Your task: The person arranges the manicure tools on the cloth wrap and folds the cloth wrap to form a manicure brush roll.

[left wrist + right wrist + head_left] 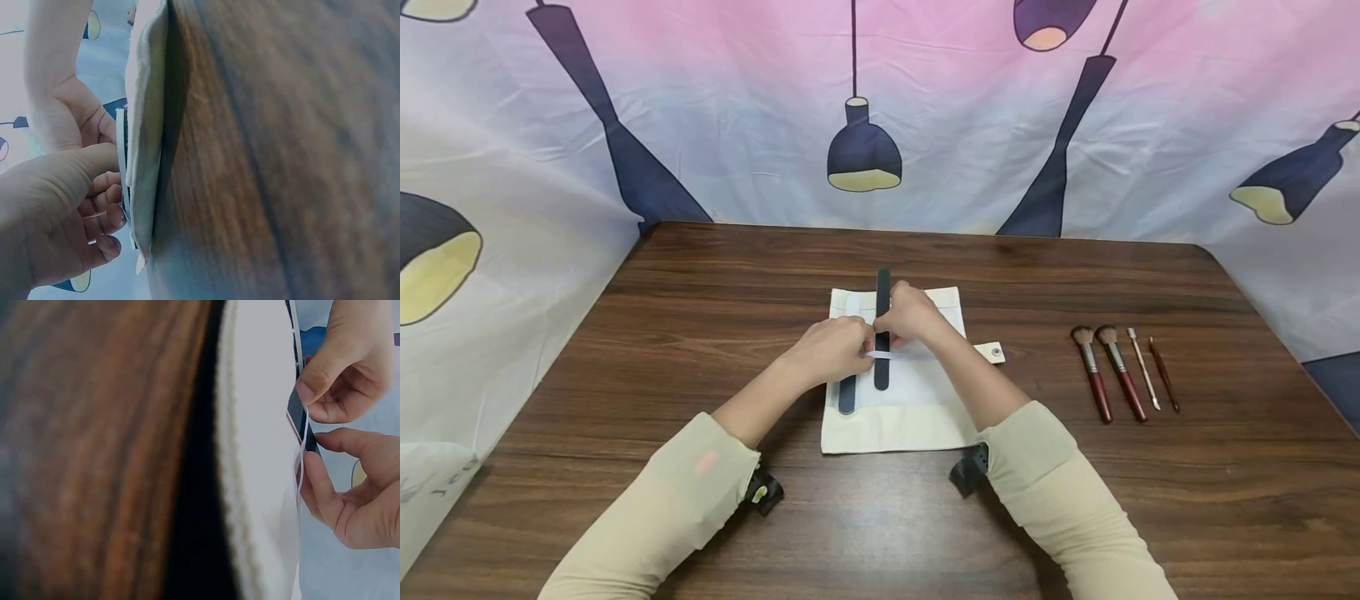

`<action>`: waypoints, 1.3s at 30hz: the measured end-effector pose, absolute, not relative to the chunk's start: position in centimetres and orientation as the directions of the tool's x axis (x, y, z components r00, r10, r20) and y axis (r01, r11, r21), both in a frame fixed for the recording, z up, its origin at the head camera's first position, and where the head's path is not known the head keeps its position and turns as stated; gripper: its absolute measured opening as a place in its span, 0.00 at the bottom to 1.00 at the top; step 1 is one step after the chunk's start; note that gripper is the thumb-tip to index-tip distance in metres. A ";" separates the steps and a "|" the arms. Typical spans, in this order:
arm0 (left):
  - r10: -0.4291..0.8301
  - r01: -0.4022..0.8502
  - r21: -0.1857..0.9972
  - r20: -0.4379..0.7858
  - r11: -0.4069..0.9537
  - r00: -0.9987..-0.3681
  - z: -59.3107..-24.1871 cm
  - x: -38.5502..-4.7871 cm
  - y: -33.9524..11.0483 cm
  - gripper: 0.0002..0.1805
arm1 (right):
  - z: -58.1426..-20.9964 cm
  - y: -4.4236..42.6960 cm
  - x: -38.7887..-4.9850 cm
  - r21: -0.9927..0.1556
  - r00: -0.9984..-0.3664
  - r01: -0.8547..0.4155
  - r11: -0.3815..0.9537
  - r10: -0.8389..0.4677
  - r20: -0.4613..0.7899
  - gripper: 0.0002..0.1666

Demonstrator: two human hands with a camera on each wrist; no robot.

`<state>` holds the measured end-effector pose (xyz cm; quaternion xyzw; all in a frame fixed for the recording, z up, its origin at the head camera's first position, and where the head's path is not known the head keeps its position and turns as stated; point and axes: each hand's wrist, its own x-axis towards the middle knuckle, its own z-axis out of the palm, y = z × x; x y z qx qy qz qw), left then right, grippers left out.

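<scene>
I've got the right hand (910, 312) pinching the black file (883, 292) over the pouch (925, 429), tip past its far edge; the left hand (835, 348) pinches the white strap (881, 355). Rightward, tabletop (1037, 333) stretches to the brushes (1125, 379).

Black strip (882, 342) — partly hidden by white band (882, 355); sleeves (647, 512) — cut off below.

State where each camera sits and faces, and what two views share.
Head: worn on the head, looking forward and down at the pale cloth; left hand, right hand and sleeves show.
Left wrist: on that wrist, looking at the left hand by the cloth's edge; right hand beyond.
Right wrist: on that wrist, looking at the right hand; left hand opposite.
Shared: both wrist views show both hands and the wooden table.
</scene>
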<state>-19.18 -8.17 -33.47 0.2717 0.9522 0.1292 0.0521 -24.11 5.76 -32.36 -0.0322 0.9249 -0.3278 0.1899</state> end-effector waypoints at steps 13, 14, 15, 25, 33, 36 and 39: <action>0.529 0.504 0.265 -0.026 0.822 -0.849 -33.5 -19.2 -8.2 0.03 | -32.7 6.2 -23.8 -0.698 -0.912 0.106 0.708 -0.210 -0.352 0.28; 0.528 0.503 0.263 -0.027 0.823 -0.849 -33.5 -19.2 -8.2 0.03 | -32.6 6.3 -23.8 -0.703 -0.912 0.107 0.703 -0.211 -0.351 0.26; 0.527 0.502 0.263 -0.028 0.824 -0.849 -33.5 -19.2 -8.1 0.03 | -32.6 6.4 -23.8 -0.709 -0.913 0.109 0.697 -0.212 -0.349 0.24; 0.533 0.509 0.259 -0.023 0.821 -0.846 -33.4 -19.2 -8.1 0.04 | -32.5 7.4 -23.2 -0.594 -0.905 -0.019 0.804 -0.266 -0.331 0.17; 0.527 0.505 0.252 -0.026 0.826 -0.849 -33.4 -19.2 -8.1 0.03 | -32.5 7.7 -22.6 -0.515 -0.876 -0.137 0.846 -0.346 -0.335 0.13; 0.530 0.506 0.255 -0.029 0.824 -0.848 -33.4 -19.1 -8.1 0.03 | -32.5 7.7 -22.5 -0.508 -0.865 -0.148 0.849 -0.360 -0.350 0.11; 0.534 0.511 0.252 -0.029 0.822 -0.845 -33.4 -19.1 -8.1 0.03 | -32.5 7.7 -22.4 -0.508 -0.861 -0.147 0.849 -0.362 -0.356 0.10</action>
